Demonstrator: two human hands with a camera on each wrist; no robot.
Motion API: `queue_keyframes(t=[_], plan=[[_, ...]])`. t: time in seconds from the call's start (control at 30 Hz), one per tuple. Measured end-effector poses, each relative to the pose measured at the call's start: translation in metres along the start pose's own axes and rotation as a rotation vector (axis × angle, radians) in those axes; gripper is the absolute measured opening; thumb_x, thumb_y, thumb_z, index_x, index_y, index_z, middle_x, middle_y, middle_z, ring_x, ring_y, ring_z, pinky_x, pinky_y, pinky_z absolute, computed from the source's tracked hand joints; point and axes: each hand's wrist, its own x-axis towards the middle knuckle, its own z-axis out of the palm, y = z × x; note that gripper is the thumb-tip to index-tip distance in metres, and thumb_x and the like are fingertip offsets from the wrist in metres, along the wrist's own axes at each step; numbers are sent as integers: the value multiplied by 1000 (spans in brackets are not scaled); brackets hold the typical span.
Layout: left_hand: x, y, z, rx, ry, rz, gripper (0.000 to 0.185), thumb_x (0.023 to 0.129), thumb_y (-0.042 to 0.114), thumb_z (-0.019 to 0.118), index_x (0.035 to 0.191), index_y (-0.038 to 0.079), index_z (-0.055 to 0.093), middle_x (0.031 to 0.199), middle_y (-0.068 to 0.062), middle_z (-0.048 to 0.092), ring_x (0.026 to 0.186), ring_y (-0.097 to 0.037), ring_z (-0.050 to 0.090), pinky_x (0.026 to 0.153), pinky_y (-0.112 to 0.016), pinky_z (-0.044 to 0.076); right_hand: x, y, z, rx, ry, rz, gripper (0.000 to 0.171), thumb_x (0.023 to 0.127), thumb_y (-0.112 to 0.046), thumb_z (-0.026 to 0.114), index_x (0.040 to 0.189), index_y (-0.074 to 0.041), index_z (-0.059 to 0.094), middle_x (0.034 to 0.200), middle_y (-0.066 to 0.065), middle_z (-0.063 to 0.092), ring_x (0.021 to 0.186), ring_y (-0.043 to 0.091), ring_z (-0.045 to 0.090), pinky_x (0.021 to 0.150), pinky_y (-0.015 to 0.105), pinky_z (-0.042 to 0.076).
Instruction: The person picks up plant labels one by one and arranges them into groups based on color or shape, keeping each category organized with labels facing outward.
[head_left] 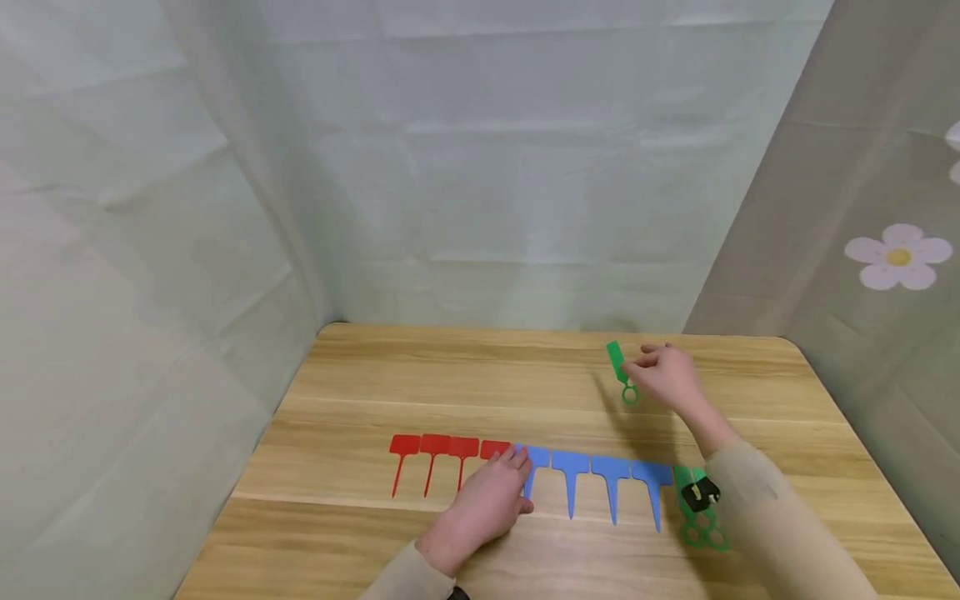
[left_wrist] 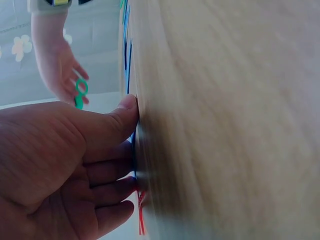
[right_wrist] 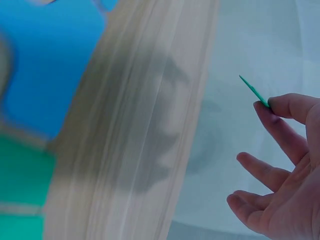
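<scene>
A green plant tag (head_left: 616,358) with a ring at its lower end is pinched between the thumb and index finger of my right hand (head_left: 670,377), raised above the table's far part. In the right wrist view that tag (right_wrist: 253,91) shows edge-on, with the other fingers spread. My left hand (head_left: 487,496) rests palm down, its fingertips touching where the row's red tags (head_left: 406,444) meet the blue T-shaped tags (head_left: 572,462). It partly covers a red tag and the leftmost blue one. Green ringed tags (head_left: 682,478) lie at the row's right end, partly hidden by the right forearm.
The wooden table (head_left: 337,500) has rounded far corners. Pale cloth (head_left: 525,167) hangs behind it and on the left; a greyish cloth with printed flowers (head_left: 898,257) hangs on the right. A black wristband piece (head_left: 701,494) sits at the right cuff.
</scene>
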Motion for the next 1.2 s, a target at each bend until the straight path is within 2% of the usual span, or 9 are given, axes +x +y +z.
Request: queue_keyframes(t=[0.07, 0.23, 0.5, 0.73, 1.0, 1.2], plan=[[0, 1, 0, -8, 0, 2, 63, 97, 35, 81, 149, 3, 63, 158, -11, 56, 150, -31, 48, 122, -43, 41, -13, 9, -8, 6, -5, 2, 40, 104, -33, 67, 114, 3, 81, 154, 32, 52, 152, 58, 28, 121, 70, 29], [0, 2, 0, 7, 5, 8, 63, 97, 36, 81, 148, 3, 63, 158, -11, 56, 149, -31, 49, 121, -42, 41, -43, 32, -25, 27, -23, 35, 50, 106, -41, 66, 119, 5, 79, 157, 33, 48, 149, 63, 29, 109, 71, 43], [0, 2, 0, 8, 5, 1, 63, 97, 36, 80, 149, 4, 63, 159, -10, 56, 150, -30, 48, 121, -42, 41, -84, 66, -43, 19, -14, 120, 62, 108, -46, 61, 128, 12, 71, 158, 35, 44, 144, 63, 35, 107, 72, 44], [-1, 1, 0, 17, 14, 5, 63, 98, 36, 80, 149, 4, 63, 158, -10, 56, 150, -29, 49, 121, -42, 41, -112, 90, -61, 3, -30, 149, 63, 108, -49, 59, 126, 10, 73, 160, 39, 37, 149, 69, 15, 108, 83, 30], [-2, 3, 0, 16, 12, 6, 63, 98, 35, 80, 149, 3, 63, 158, -10, 56, 150, -29, 48, 121, -41, 41, -140, 120, -72, -50, -139, 194, 71, 110, -51, 55, 130, 16, 68, 156, 45, 33, 140, 78, 15, 106, 87, 24], [-1, 4, -2, 10, 6, -4, 63, 98, 34, 80, 149, 3, 63, 158, -10, 56, 150, -30, 48, 122, -42, 40, -157, 137, -70, -96, -145, 191, 62, 111, -48, 55, 127, 10, 73, 152, 48, 34, 134, 82, 17, 106, 89, 17]])
